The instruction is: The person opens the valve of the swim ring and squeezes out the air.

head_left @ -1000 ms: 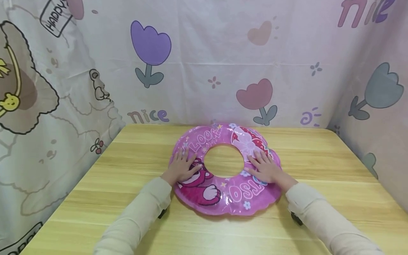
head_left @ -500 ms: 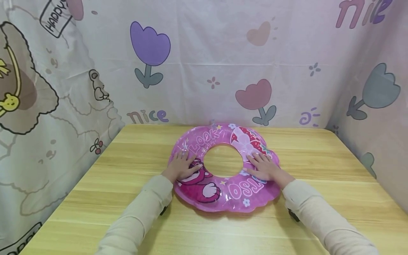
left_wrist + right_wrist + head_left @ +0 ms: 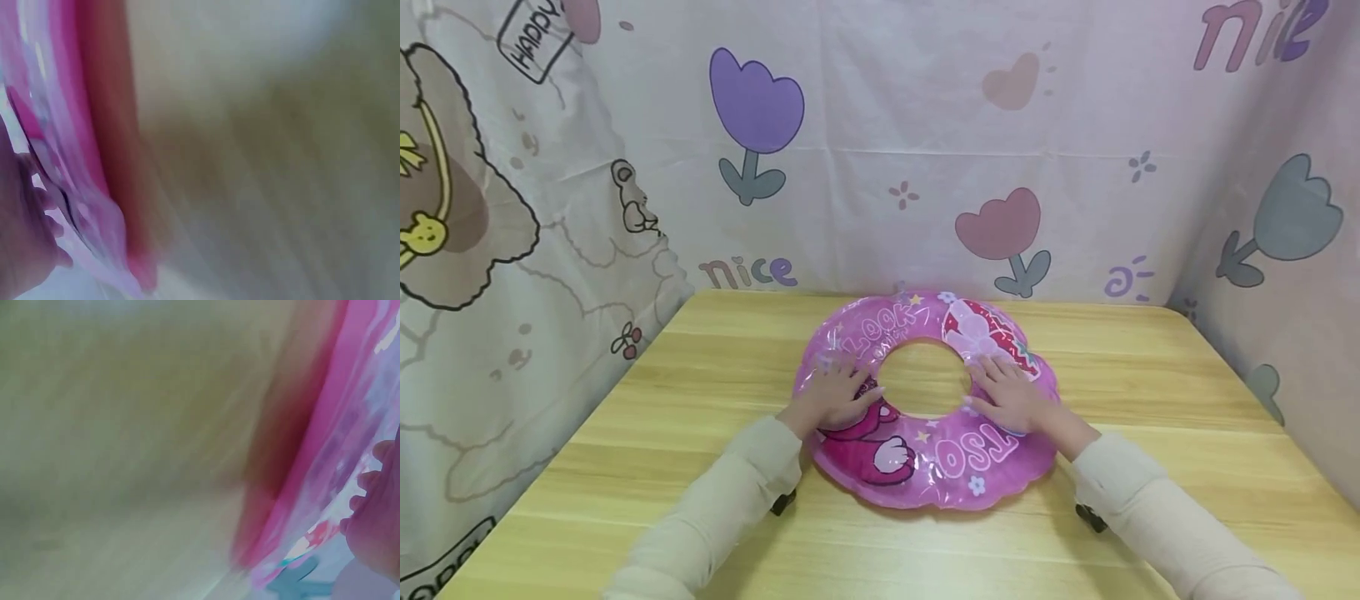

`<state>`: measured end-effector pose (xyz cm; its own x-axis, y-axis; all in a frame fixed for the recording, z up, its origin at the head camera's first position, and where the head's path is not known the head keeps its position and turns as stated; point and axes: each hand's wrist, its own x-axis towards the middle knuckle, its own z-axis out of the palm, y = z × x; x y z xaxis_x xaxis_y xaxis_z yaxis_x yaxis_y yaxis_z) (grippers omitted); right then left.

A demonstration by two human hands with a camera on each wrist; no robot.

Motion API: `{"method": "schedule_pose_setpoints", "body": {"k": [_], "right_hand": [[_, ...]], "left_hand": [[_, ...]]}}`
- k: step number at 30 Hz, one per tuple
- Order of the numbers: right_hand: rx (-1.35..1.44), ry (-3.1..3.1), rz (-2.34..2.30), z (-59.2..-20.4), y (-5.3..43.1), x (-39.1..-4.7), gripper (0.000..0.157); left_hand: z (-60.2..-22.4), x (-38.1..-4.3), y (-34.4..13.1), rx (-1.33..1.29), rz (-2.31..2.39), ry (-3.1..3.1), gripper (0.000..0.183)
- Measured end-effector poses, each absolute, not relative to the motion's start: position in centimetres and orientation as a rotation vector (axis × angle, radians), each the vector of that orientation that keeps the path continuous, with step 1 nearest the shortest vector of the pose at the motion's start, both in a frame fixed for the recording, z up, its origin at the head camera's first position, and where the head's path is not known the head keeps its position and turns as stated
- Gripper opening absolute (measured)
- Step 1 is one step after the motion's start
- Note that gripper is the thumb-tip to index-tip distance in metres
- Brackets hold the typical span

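A pink inflatable swim ring with printed letters, flowers and a cartoon bear lies flat on the table, its surface glossy and its outer edge wrinkled. On its left side rests my left hand, fingers spread and pointing away from me. My right hand lies on the right side of the ring in the same way, fingers extended. In the left wrist view the ring's side and part of the left hand show. The right wrist view has the ring's edge beside the right hand.
The wooden table spreads out on both sides of the ring and in front of it. A printed cloth with tulips and hearts hangs behind the table and along both sides. Dark straps show under the wrists.
Both hands have shifted slightly on the ring, the right one a little to the left. The ring's front edge rose a bit, then came back down toward me.
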<state>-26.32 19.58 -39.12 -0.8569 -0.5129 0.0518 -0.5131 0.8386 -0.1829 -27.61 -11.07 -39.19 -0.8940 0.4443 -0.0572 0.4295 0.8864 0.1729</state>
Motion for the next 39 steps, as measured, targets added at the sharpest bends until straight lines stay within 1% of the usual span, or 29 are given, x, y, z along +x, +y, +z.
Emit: {"method": "schedule_pose_setpoints", "body": {"k": [4,8,12,16,24,39], "right_hand": [[0.981,-2.934,0.299,-39.0,18.5,-24.8,0.065],[1.064,-2.908,0.255,-39.4,17.6,-23.0,0.069],[1.121,-2.910,0.265,-39.8,16.8,-21.3,0.071],[1.165,-2.911,0.261,-40.3,16.4,-20.3,0.074],[1.164,-2.936,0.266,-41.1,16.1,-19.8,0.077],[1.189,-2.930,0.141,-41.8,16.1,-19.8,0.080]], "left_hand": [[-38.9,-26.1,-10.0,0.903,0.234,2.942,0.068],[-39.1,-24.4,-9.2,1.112,0.199,2.894,0.071],[-39.4,-22.8,-8.6,1.215,0.146,2.865,0.076],[-39.9,-21.8,-8.0,1.255,0.037,2.858,0.083],[-40.9,-21.1,-7.5,1.243,-0.139,2.890,0.098],[-42.0,-20.9,-7.4,1.243,-0.208,2.907,0.100]]}}
